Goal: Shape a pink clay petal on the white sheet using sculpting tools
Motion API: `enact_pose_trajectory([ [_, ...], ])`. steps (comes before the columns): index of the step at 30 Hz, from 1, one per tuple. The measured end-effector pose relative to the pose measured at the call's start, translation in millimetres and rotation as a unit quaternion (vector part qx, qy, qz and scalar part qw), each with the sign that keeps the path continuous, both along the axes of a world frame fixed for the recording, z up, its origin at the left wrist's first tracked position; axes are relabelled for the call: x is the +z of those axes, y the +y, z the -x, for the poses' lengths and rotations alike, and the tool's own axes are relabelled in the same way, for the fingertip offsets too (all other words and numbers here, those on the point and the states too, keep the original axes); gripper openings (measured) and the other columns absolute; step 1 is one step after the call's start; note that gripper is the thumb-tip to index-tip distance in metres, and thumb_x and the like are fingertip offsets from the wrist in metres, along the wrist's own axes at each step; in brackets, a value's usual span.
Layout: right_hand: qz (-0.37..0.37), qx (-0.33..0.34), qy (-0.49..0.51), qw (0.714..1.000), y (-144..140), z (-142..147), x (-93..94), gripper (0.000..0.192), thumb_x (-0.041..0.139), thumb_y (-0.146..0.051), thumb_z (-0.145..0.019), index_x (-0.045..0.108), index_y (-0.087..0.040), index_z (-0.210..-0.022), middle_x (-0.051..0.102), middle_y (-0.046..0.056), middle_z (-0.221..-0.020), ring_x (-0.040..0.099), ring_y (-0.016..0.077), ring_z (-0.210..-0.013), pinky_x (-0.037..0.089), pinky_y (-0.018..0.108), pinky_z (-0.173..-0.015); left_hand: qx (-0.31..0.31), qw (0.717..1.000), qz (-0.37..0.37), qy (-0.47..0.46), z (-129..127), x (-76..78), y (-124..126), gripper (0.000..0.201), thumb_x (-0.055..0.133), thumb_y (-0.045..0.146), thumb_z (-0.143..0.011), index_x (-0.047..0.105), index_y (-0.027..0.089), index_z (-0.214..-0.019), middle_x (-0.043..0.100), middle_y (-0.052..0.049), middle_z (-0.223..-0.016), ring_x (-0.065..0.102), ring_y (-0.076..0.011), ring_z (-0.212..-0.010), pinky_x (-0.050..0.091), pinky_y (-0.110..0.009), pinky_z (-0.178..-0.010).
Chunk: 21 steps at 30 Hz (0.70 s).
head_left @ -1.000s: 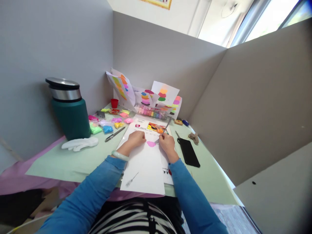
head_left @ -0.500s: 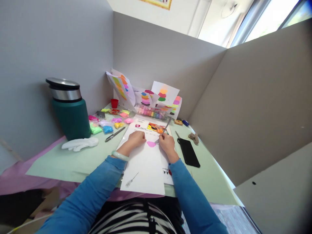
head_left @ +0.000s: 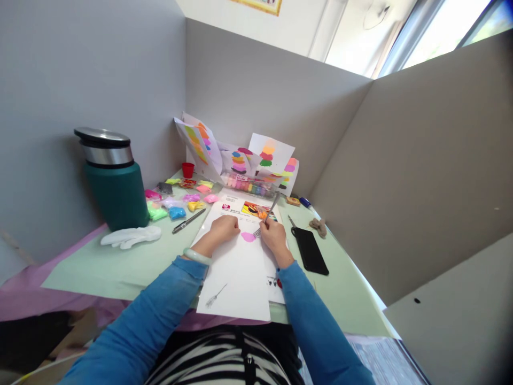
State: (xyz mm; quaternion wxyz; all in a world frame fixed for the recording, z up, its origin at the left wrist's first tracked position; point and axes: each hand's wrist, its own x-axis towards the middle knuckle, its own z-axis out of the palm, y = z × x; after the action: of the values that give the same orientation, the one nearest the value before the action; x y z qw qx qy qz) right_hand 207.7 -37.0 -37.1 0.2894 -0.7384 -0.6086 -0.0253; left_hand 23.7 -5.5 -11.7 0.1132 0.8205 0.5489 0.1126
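Note:
Between my hands, a flat pink patch of clay [head_left: 247, 237] lies on a white sheet of paper [head_left: 236, 283]. A small grey broom-like drawing [head_left: 215, 297] marks the sheet's near end. My right hand [head_left: 273, 236] is closed round a metal fork [head_left: 272, 206]; its handle points up and away, and its tines meet the right edge of the pink patch. Just left of the patch, my left hand [head_left: 225, 229] rests on the paper with fingers curled in. Whether those fingers hold anything is hidden. Under the sheet lies a printed page [head_left: 236, 206].
A green bottle [head_left: 116, 192] and a white glove [head_left: 131, 236] stand at left. Several coloured clay packets [head_left: 176, 212] and a pen [head_left: 188, 221] lie nearby. To the right are a black phone [head_left: 311, 251] and a brown lump [head_left: 318, 227]. Painted papers [head_left: 272, 152] lean behind.
The fork has shifted slightly left, its tines now at the pink patch's edge. My left hand looks unchanged.

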Motion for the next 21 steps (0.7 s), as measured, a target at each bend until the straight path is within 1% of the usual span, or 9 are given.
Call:
enact_pose_trajectory([
  [8,-0.009,0.012,0.014,1.0,0.3,-0.4,-0.5,0.025,0.045,-0.031,-0.086,0.067,-0.02,-0.083,0.068,0.005,-0.075,0.056,0.0159,-0.068,0.03,0.025,-0.059,-0.004,1.0,-0.003,-0.003,0.2,0.2,-0.5,0.022,0.052,0.029,-0.074,0.068,0.02,-0.087,0.071,-0.008,-0.093,0.064,-0.022,-0.084,0.045,-0.027,-0.066],
  [21,-0.008,0.008,0.024,1.0,2.5,-0.4,-4.0,0.024,0.046,-0.031,-0.085,0.067,-0.019,-0.08,0.067,0.005,-0.073,0.055,0.0155,-0.066,0.029,0.024,-0.058,-0.006,1.0,-0.01,-0.01,0.7,-2.3,1.1,0.021,0.052,0.029,-0.074,0.068,0.021,-0.085,0.071,-0.007,-0.091,0.064,-0.0213,-0.083,0.045,-0.027,-0.066],
])
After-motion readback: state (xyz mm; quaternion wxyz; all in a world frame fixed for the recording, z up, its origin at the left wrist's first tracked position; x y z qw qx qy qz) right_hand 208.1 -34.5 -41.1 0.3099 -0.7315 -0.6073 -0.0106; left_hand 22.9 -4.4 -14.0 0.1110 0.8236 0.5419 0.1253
